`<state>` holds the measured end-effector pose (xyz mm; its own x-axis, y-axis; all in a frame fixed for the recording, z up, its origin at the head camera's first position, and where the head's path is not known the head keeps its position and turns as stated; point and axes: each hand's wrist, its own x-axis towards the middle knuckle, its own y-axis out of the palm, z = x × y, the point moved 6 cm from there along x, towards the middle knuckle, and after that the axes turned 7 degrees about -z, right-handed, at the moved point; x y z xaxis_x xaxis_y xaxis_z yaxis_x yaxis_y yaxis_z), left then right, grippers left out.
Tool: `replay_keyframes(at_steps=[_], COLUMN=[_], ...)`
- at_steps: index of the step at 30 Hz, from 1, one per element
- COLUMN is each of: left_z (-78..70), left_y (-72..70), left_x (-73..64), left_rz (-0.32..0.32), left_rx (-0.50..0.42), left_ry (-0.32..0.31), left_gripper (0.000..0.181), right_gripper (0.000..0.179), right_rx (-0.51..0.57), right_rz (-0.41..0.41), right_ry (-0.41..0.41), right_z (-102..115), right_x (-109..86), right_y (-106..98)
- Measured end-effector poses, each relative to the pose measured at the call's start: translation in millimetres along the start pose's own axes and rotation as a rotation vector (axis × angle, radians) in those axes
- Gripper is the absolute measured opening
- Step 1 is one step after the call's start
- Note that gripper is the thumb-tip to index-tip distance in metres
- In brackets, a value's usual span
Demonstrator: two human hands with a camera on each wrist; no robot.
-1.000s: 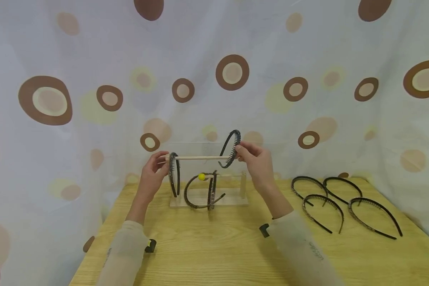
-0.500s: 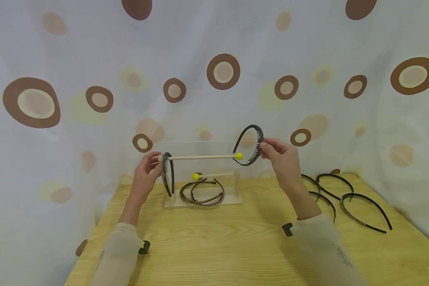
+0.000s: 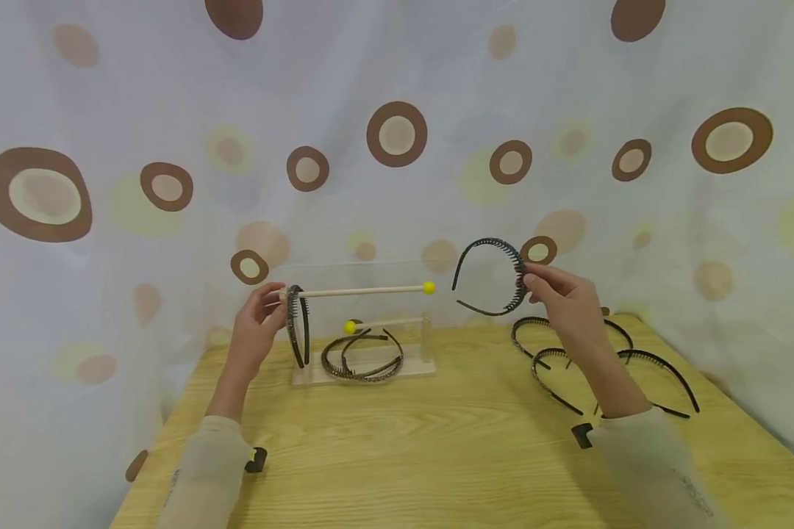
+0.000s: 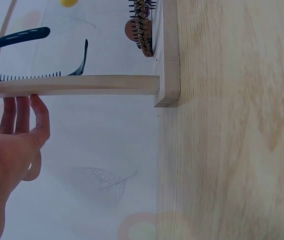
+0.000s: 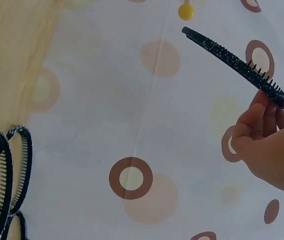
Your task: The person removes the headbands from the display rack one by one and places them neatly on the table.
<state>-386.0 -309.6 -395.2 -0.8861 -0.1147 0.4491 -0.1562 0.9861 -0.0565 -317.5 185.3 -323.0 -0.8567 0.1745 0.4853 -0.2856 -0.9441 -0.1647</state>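
A wooden rack (image 3: 418, 363) stands on the table, and my left hand (image 3: 254, 330) grips the top of its left post (image 4: 97, 85). From that post runs the upper rod (image 3: 364, 292), tipped by a yellow ball (image 3: 428, 287). One dark toothed headband (image 3: 292, 323) hangs on the rod close to my left fingers. With thumb and fingers, my right hand (image 3: 572, 312) pinches another glittery black headband (image 3: 492, 241) in the air, right of the yellow ball and apart from it. Two headbands (image 3: 370, 378) lie overlapping at the rack's base, under the lower rod (image 3: 390, 323).
Several more headbands (image 3: 556, 393) lie on the right side of the wooden table (image 3: 370, 455), partly behind my right forearm. A white curtain (image 3: 437, 59) with brown circles hangs behind the table.
My right hand has drawn its headband rightward off the upper rod's ball end. A headband that stood upright by the lower rod now lies flat at the base. My left hand keeps its grip.
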Motion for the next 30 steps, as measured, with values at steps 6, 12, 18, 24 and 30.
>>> replay_keyframes(at_steps=[6, 12, 18, 24, 30], left_z=[-1.9, -0.9, -3.3, 0.4, -1.5], left_y=[-0.7, 0.0, 0.4, -0.6, 0.1], left_x=[-0.6, -0.4, 1.0, 0.9, -0.7], left_rz=[-0.001, -0.001, 0.007, 0.008, 0.01], left_rx=[0.001, 0.011, 0.001, 0.013, 0.005], left_ry=[0.018, -0.004, -0.002, -0.005, 0.01], left_gripper=[0.046, 0.044, 0.046, 0.045, 0.044], right_gripper=[0.042, 0.037, 0.032, 0.032, 0.033], right_rx=[0.028, -0.179, -0.228, -0.221, -0.201], right_rz=[0.136, 0.288, 0.45, 0.569, 0.589], right_ry=[-0.031, -0.09, -0.138, -0.088, 0.007], right_z=[-10, -26, -45, -75, -111], right_x=[-7.2, -7.9, 8.9, 22.2, 40.5], right_y=[-13, -16, 3, 17, 17])
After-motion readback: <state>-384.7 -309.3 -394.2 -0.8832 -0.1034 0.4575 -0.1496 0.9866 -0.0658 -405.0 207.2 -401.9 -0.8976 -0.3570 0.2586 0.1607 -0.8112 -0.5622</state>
